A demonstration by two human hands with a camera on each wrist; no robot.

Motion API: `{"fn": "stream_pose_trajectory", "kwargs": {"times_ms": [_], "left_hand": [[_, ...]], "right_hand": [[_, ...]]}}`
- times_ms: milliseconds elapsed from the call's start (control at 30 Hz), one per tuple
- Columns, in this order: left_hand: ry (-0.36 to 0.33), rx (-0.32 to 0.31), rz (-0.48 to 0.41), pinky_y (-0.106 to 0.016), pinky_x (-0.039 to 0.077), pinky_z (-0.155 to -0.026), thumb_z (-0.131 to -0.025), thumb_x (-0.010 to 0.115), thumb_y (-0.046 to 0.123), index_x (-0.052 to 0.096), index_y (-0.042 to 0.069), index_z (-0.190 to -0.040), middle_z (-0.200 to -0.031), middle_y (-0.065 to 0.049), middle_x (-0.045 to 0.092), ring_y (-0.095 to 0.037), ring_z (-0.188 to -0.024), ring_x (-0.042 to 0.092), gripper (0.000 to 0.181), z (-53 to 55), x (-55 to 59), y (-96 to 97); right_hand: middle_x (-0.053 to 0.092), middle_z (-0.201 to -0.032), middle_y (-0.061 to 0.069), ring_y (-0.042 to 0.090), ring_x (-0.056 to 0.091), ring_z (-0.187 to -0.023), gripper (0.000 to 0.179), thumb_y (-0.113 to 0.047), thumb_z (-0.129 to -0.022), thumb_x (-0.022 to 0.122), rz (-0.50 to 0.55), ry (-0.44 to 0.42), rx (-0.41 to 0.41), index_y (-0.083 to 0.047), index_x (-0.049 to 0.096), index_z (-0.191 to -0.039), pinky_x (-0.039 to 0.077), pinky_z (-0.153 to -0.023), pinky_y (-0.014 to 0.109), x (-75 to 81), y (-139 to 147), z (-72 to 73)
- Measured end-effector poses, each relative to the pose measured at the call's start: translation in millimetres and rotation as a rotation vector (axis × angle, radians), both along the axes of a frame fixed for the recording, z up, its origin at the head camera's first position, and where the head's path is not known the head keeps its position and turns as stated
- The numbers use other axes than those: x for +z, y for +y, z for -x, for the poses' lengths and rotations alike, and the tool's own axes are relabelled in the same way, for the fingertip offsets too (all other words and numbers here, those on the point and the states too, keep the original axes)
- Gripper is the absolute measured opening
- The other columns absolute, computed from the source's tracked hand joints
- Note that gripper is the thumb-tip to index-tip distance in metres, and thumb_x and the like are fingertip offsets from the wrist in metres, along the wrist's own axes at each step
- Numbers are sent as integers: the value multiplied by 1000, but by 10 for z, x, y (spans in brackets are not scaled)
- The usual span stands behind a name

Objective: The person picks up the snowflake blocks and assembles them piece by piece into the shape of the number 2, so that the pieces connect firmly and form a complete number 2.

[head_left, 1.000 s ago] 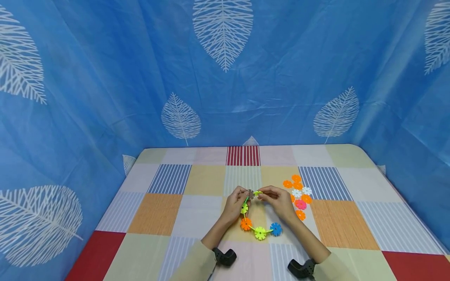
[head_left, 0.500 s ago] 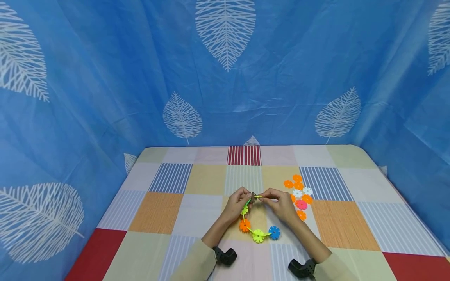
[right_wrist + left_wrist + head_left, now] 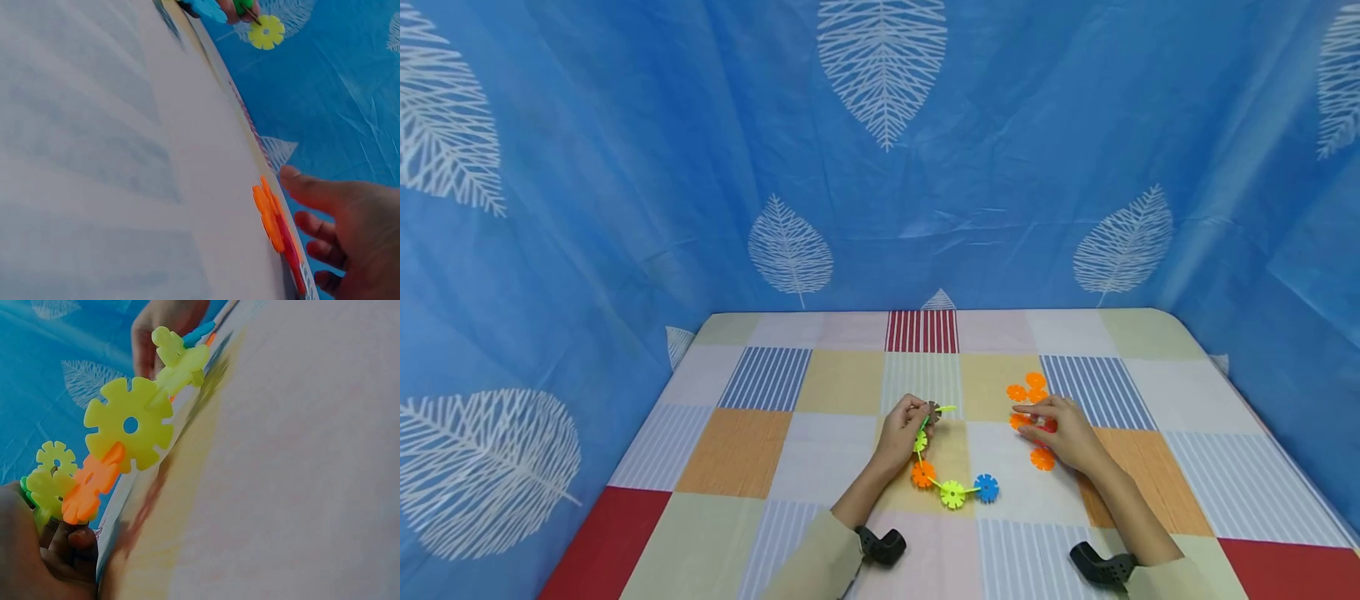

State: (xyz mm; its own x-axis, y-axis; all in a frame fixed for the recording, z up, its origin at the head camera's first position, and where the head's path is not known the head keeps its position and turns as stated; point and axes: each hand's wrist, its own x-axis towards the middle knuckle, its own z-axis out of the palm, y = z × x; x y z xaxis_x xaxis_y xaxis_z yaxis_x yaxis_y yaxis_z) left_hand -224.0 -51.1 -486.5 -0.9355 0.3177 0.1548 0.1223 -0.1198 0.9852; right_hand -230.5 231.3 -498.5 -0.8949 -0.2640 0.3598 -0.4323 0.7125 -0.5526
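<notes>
My left hand (image 3: 901,437) pinches a chain of notched plastic flower discs near its far end, close by a brown disc (image 3: 934,412) with a yellow-green disc (image 3: 948,408) on it. From there the chain curves down through an orange disc (image 3: 922,475) and a yellow-green disc (image 3: 952,495) to a blue disc (image 3: 987,488). The left wrist view shows the discs slotted edge to edge at angles. Over the loose discs is my right hand (image 3: 1067,435), thumb and fingers apart, holding nothing. It partly hides an orange disc (image 3: 1019,421) and a red-pink disc (image 3: 1047,425).
Beyond the right hand lie several loose orange discs (image 3: 1035,380), and another orange disc (image 3: 1042,459) is on its near side. A patchwork cloth (image 3: 835,450) covers the table. Blue leaf-print curtains (image 3: 985,167) hang around its back and sides.
The right hand has let go of the yellow-green disc at the chain's end and moved right to the loose discs. The left hand still holds the chain, now with that disc attached.
</notes>
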Motion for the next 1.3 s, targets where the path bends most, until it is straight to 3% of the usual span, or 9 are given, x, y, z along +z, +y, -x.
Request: {"fn": "stream_pose_trajectory", "kwargs": {"times_ms": [167, 333, 400, 500, 600, 700, 833, 1033, 1300], "left_hand": [[7, 5, 1, -20, 42, -40, -100, 39, 9, 44, -11, -98, -81, -44, 47, -14, -49, 46, 21, 1, -4, -4], [8, -14, 14, -21, 42, -39, -99, 40, 8, 44, -12, -97, -79, -42, 48, -12, -45, 45, 20, 0, -7, 5], [10, -20, 22, -21, 42, -39, -99, 41, 7, 45, -12, -96, -78, -41, 49, -12, -47, 46, 20, -6, -2, 5], [30, -20, 44, -20, 42, -41, -98, 41, 6, 46, -13, -95, -78, -40, 51, -13, -53, 49, 19, -11, 9, 1], [62, -17, 76, -18, 43, -47, -98, 42, 6, 47, -13, -95, -79, -39, 54, -13, -60, 53, 19, -14, 24, -2], [77, -28, 94, -18, 44, -51, -98, 42, 6, 47, -14, -96, -80, -39, 55, -13, -62, 54, 21, -16, 34, -4], [74, -43, 98, -18, 43, -46, -99, 41, 6, 46, -14, -96, -78, -39, 54, -11, -57, 51, 21, -17, 28, -2], [55, -53, 73, -19, 42, -40, -99, 40, 7, 45, -13, -96, -77, -40, 51, -9, -47, 46, 21, -21, 13, 2], [117, -38, 154, -21, 44, -41, -99, 41, 7, 48, -11, -94, -74, -33, 56, -12, -48, 49, 19, -37, 33, 10]], "right_hand": [[53, -87, 4, 21, 40, -80, 30, -18, -77, 75, -74, -13, 5, -7, 70, -104, 32, -64, 33, -34, 53, 1], [56, -84, 4, 20, 43, -78, 22, -13, -74, 78, -19, 35, -46, -7, 66, -92, 35, -64, 32, -40, 2, 29], [57, -79, 3, 16, 46, -72, 22, -9, -74, 77, 88, 53, -76, -6, 63, -90, 39, -61, 27, -38, -62, 33], [58, -79, 9, 12, 53, -66, 22, -1, -78, 72, 384, 6, -53, 0, 61, -97, 47, -56, 21, -23, -227, 21], [59, -84, 16, 16, 61, -68, 27, 0, -84, 65, 691, -136, 21, 8, 58, -109, 53, -59, 27, -10, -429, -4], [60, -81, 17, 23, 65, -67, 30, -3, -87, 62, 846, -290, 54, 11, 55, -112, 54, -62, 36, -4, -604, -32], [62, -77, 20, 24, 66, -65, 30, -4, -87, 63, 889, -381, 50, 11, 55, -110, 54, -63, 38, 3, -753, -64], [61, -78, 29, 23, 65, -62, 28, 0, -86, 61, 922, -410, 45, 13, 52, -109, 54, -62, 37, 20, -824, -96], [64, -76, 22, 20, 64, -61, 30, -3, -86, 63, 930, -438, 67, 17, 53, -107, 54, -62, 37, 30, -838, -108]]}}
